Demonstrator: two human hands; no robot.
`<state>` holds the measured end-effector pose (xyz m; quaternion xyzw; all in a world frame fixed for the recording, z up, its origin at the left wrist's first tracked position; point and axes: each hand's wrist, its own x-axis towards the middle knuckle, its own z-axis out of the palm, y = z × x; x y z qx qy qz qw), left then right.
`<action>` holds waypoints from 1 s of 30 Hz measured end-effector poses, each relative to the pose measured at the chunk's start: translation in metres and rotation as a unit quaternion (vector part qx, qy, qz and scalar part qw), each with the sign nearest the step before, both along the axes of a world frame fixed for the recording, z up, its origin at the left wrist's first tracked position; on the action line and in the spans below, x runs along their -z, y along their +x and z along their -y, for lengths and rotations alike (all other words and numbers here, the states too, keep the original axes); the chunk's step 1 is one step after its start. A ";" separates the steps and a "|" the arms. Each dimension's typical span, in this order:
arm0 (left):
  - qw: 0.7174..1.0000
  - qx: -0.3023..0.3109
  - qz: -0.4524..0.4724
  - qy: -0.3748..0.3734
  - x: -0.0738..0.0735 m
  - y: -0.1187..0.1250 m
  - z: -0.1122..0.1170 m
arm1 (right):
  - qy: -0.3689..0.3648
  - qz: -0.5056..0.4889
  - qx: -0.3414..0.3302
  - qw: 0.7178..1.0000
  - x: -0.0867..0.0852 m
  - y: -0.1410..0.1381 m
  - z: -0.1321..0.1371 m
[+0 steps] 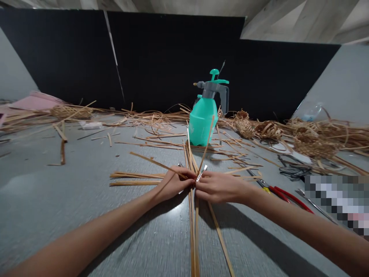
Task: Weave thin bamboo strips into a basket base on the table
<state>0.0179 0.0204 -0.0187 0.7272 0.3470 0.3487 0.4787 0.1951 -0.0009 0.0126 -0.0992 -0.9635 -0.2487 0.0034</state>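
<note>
Several thin tan bamboo strips [193,231] cross at one point in the middle of the grey table, fanning out in all directions. My left hand [173,184] pinches them from the left, and my right hand [219,187] presses in from the right, the fingertips of both meeting at the crossing. A small metal clip [201,173] sticks up just above my right fingers. More flat strips [135,179] lie beside my left hand, their ends running toward it. The exact grip inside my fingers is hidden.
A teal pressure spray bottle [204,119] stands beyond my hands. Red-handled pliers [284,197], black scissors [294,173] and a steel tool [315,205] lie to the right. Woven bamboo pieces [313,146] and loose strips [161,119] litter the grey table [57,200] before a black wall.
</note>
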 end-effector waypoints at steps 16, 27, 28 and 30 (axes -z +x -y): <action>1.000 0.004 0.009 0.024 0.000 -0.001 -0.001 | -0.417 -0.565 0.275 0.656 0.051 -0.002 0.009; 1.000 -0.022 -0.002 0.001 -0.002 -0.002 0.002 | -0.416 -0.546 0.290 0.667 0.045 -0.008 0.008; 1.000 -0.029 0.004 -0.012 -0.001 -0.002 0.001 | -0.411 -0.544 0.288 0.673 0.044 -0.007 0.009; 0.998 -0.048 0.021 -0.033 0.000 -0.002 0.000 | -0.412 -0.538 0.280 0.680 0.044 -0.006 0.009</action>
